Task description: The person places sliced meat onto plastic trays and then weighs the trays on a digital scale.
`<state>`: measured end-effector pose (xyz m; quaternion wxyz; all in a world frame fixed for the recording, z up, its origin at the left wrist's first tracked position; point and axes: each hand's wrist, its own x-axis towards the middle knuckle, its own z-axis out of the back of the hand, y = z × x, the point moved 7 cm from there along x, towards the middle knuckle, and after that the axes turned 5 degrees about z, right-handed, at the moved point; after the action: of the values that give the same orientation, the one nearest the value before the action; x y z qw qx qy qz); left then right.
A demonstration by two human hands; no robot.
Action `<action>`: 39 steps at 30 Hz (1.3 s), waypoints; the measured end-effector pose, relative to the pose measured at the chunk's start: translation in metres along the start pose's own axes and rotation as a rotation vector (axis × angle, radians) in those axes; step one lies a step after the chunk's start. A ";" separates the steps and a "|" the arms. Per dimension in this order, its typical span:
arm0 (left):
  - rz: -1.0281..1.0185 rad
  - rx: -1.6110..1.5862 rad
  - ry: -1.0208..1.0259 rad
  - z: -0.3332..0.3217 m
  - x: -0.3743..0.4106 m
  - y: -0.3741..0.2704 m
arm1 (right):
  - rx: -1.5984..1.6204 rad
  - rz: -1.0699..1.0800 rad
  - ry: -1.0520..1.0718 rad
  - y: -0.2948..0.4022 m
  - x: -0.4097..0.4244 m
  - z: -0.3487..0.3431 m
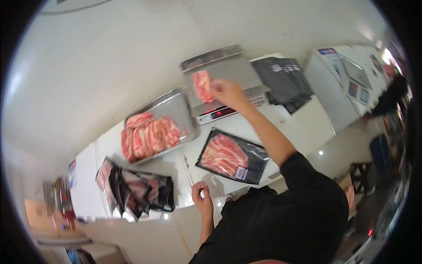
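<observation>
My right hand (224,90) grips one edge of a slab of raw meat (202,85) over the steel pan of a digital scale (230,74). Whether the slab touches the pan cannot be told. My left hand (201,194) is held at the white counter's front edge with curled fingers and nothing visible in it. Beyond it lies a black-backed clear pouch of sliced meat (226,156) with a label. Left of the scale, a metal tray (184,102) holds several pieces of raw meat (150,135).
Several filled black pouches (138,191) are heaped at the counter's left front. Flat black pouches (285,79) lie right of the scale. A white chest freezer (333,85) with another scale (356,76) stands farther right, near a person in dark clothes (390,94). A wall runs behind.
</observation>
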<state>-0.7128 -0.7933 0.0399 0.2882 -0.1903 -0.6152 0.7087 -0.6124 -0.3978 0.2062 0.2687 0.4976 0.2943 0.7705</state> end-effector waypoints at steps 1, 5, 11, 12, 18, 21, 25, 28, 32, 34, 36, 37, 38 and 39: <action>-0.071 0.036 0.065 -0.005 0.003 0.012 | -0.089 -0.034 0.151 -0.037 0.026 -0.020; -0.278 0.185 0.159 0.009 0.007 0.039 | -0.353 -0.241 0.261 -0.098 0.076 -0.146; -0.259 0.182 0.212 0.025 0.009 0.049 | -0.637 -0.498 0.248 -0.102 0.083 -0.172; -0.283 0.208 0.244 0.026 0.008 0.047 | -0.601 -0.549 0.322 -0.108 0.083 -0.171; -0.394 0.238 0.285 0.029 0.003 0.058 | -0.666 -0.467 0.081 -0.087 0.086 -0.178; -0.429 0.163 0.331 0.021 0.003 0.049 | -0.519 -0.301 0.003 -0.108 0.091 -0.151; -0.430 0.131 0.329 0.020 0.012 0.052 | -0.171 -0.150 -0.057 -0.082 0.094 -0.120; -0.341 0.071 0.349 0.031 0.015 0.062 | 0.024 -0.154 -0.098 -0.045 0.056 -0.095; 0.118 -0.198 0.357 0.028 0.029 0.082 | 0.358 -0.213 0.205 0.024 -0.035 -0.069; 0.308 -0.324 0.419 0.006 0.029 0.048 | 0.532 -0.261 0.354 0.039 -0.103 -0.063; 0.452 -0.749 0.555 -0.025 0.026 0.030 | 0.538 -0.314 0.495 0.064 -0.162 -0.055; 0.548 -0.930 0.595 -0.035 0.023 0.022 | 0.488 -0.293 0.544 0.083 -0.185 -0.051; 0.543 -0.957 0.589 -0.045 0.020 0.006 | 0.457 -0.344 0.519 0.104 -0.201 -0.036; 0.532 -0.991 0.585 -0.057 0.019 -0.015 | 0.421 -0.388 0.496 0.115 -0.213 -0.020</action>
<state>-0.6891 -0.7366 0.0464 0.1361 -0.6336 -0.6975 0.3060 -0.5683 -0.6303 0.1530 0.2221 0.2754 0.5909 0.7250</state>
